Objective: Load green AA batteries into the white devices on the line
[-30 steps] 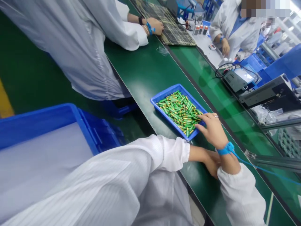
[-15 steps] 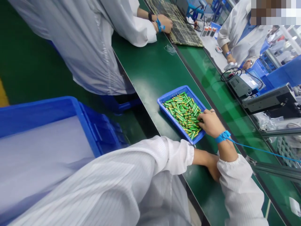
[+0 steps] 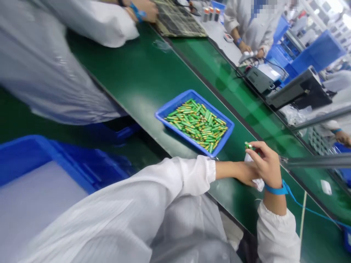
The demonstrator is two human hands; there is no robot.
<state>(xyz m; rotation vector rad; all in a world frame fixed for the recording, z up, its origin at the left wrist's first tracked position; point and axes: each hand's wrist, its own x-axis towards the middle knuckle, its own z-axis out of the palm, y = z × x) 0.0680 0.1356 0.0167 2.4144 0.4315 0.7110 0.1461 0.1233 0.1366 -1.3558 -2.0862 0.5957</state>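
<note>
A blue tray [image 3: 189,145] on the green bench is full of small green and gold batteries [image 3: 201,124], lying in a loose heap. To the right of the tray, my right hand [image 3: 267,164], with a blue strap at its wrist, pinches one or more green batteries [image 3: 248,145] between thumb and fingers. My left hand [image 3: 244,172] is closed around a white object [image 3: 259,183] just behind and below the right hand. Most of that object and the left fingers are covered, so its kind cannot be made out.
A big blue bin [image 3: 41,140] stands on the floor at left. Beside the bench's far end a co-worker in a white coat [image 3: 109,25] handles a dark gridded panel [image 3: 181,20]. Across the bench are a grey device [image 3: 259,78], a monitor [image 3: 300,89] and a metal bar [image 3: 315,160].
My right hand has left the tray with green batteries in its fingertips and come beside my left hand. The view has shifted, and the white object now shows in the left hand.
</note>
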